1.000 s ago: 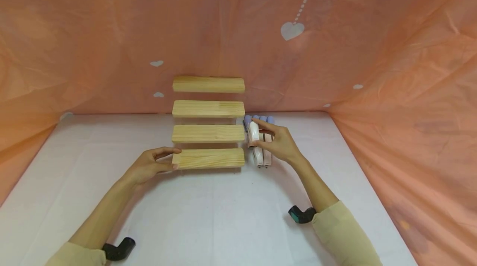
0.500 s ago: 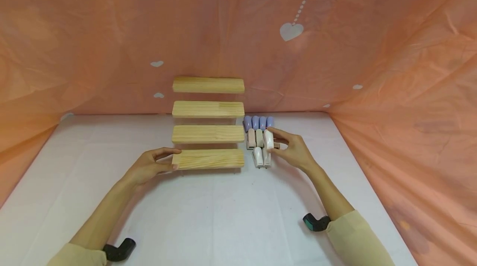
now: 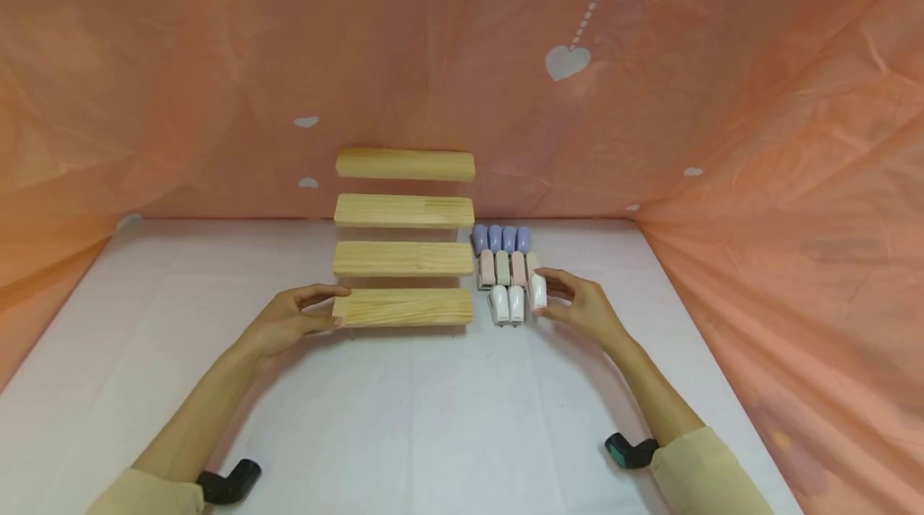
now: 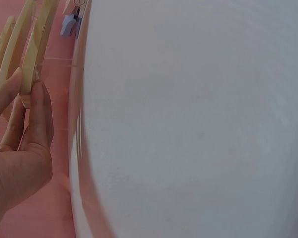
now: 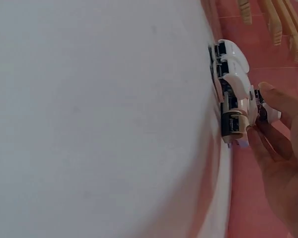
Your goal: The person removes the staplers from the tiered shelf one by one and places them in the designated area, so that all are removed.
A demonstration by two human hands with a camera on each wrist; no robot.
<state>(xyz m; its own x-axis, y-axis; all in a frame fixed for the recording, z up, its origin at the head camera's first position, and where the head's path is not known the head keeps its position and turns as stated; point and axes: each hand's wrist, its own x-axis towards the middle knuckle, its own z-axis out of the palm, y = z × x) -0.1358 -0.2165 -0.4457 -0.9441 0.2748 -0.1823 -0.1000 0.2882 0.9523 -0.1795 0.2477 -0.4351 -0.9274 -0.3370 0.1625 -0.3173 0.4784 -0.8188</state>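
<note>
My left hand (image 3: 285, 324) pinches the left end of the lowest board (image 3: 407, 307) of a tiered light wooden rack. The left wrist view also shows the thumb and fingers on that board's end (image 4: 35, 54). To the right of the rack, my right hand (image 3: 588, 313) holds a small white stapler (image 3: 537, 292) between thumb and fingers. It is at the right end of a row with two other white staplers (image 3: 508, 305). Behind these lie a row of pink and pale green staplers (image 3: 502, 267) and a row of purple ones (image 3: 501, 239).
The rack's other boards (image 3: 403, 259) rise in steps toward the back. A white cloth (image 3: 433, 419) covers the table. Orange sheets with white hearts (image 3: 567, 62) hang behind and at the sides. Each wrist wears a black device (image 3: 229, 483).
My right hand has carried the white stapler from beside the rack rightward and toward me, past the pink and green row. My left hand has stayed on the lowest board.
</note>
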